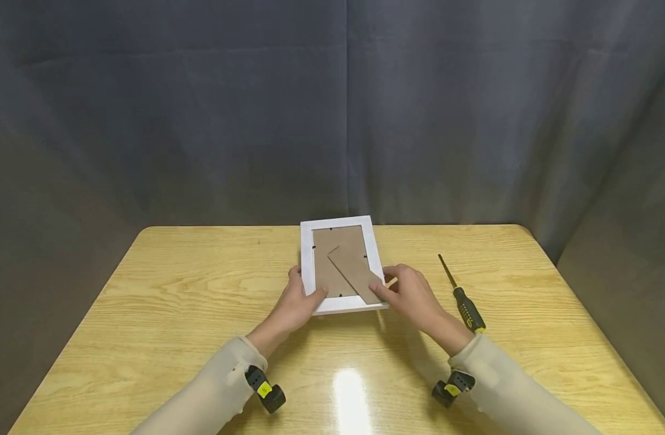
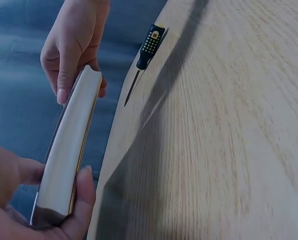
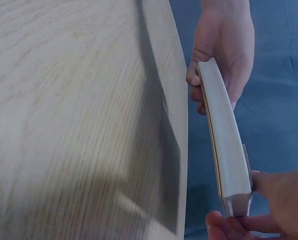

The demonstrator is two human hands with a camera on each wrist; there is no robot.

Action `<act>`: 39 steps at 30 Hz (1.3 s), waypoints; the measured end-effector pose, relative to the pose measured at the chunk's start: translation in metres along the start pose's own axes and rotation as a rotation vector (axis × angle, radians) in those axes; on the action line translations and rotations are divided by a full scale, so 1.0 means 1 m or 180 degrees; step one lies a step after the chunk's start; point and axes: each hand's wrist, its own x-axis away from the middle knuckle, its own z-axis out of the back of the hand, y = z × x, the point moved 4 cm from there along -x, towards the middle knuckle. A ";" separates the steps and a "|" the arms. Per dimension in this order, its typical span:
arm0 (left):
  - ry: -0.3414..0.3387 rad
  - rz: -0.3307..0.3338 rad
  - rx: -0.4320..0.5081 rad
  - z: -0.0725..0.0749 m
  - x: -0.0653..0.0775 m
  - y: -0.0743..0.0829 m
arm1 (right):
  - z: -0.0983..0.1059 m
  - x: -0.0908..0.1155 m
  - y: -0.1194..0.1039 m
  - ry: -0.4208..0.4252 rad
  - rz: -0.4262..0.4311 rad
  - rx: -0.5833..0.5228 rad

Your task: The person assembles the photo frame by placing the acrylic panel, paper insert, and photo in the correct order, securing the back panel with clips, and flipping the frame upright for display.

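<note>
A white picture frame is held above the table with its brown backing board facing up. Small dark tabs sit around the board's edges, and a brown stand leg lies slanted across it. My left hand grips the frame's lower left corner, thumb on top and fingers beneath. The lower right corner is pinched by my right hand, its thumb on the stand leg. In both wrist views the frame's white side edge shows between the hands. The frame's front is hidden.
A screwdriver with a black and yellow handle lies on the wooden table to the right of my right hand, tip pointing away. Dark grey curtains hang behind the table and at both sides.
</note>
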 end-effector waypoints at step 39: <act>0.0483 -0.0727 0.0095 0.012 0.004 0.035 | -0.004 0.002 -0.040 0.0021 0.0423 -0.0427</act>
